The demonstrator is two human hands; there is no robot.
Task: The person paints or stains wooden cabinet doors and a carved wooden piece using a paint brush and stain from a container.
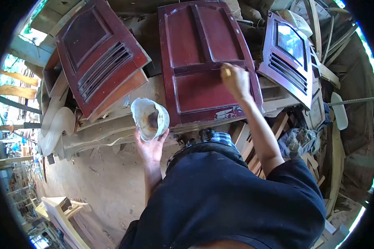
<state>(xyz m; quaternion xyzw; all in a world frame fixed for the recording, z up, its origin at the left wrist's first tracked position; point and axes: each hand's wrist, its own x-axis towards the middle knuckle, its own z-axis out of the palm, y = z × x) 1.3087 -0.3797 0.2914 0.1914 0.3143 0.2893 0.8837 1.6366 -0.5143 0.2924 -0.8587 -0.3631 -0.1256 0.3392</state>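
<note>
My left hand (150, 146) is wrapped from below around a whitish plastic pot (163, 118). The pot tilts toward me, showing a stained inside with a dark brown patch at the bottom. Over the lower panel of a dark red wooden door (210, 93), my right hand (237, 81) is closed in a fist. A short yellow handle end (226, 72) sticks out of that fist; the rest of the tool is hidden. The door lies on a wooden bench, its red surface glossy, with a pale scuffed patch on the near edge.
Another red louvred door (97, 58) leans at the left, and a smaller glossy louvred panel (289, 56) lies at the right. Wooden planks (274, 137) and a crumpled plastic bag (299, 143) sit below the bench. A pale wooden frame (60, 216) stands on the dirt floor.
</note>
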